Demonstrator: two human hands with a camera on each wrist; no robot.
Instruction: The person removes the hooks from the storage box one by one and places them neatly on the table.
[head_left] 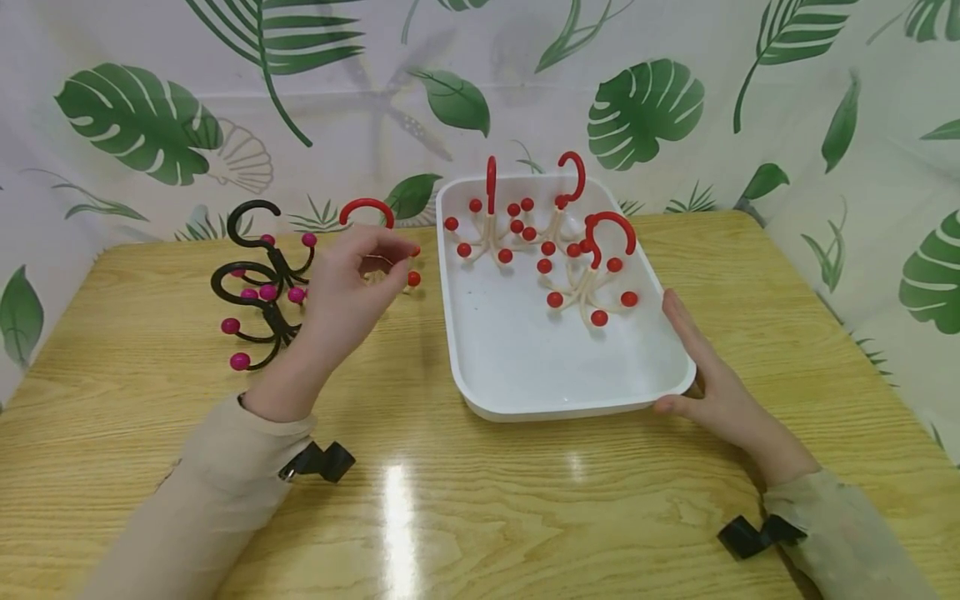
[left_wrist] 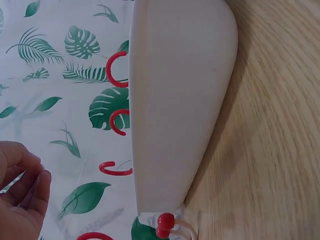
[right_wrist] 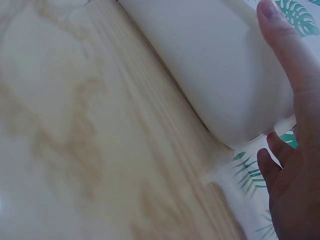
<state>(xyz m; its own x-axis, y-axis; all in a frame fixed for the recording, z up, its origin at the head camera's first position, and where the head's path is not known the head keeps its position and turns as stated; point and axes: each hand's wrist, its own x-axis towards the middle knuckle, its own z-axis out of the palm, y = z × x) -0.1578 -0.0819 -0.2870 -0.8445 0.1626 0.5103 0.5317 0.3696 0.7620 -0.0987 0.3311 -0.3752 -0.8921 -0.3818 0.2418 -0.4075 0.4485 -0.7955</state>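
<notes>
My left hand (head_left: 356, 279) hovers over the table left of the white tray (head_left: 502, 354), fingers loosely curled and thumb near the fingertips, with nothing visible between them. Just behind it stands a claw-shaped massager with a red hook handle (head_left: 367, 202) and red ball tips, mostly hidden by the hand. At the tray's near right corner my right hand (head_left: 716, 392) holds the outside, thumb (right_wrist: 280, 42) on one wall and fingers round the other. Inside the tray stand three cream-legged massagers (head_left: 592, 287) with red hooks and balls, grouped toward the back and right.
Two black massagers (head_left: 273, 315) with pink balls stand close together left of the left hand, partly behind the forearm. A wooden table (head_left: 525, 500) lies under everything. Behind it hangs a white cloth (head_left: 525, 92) printed with green leaves.
</notes>
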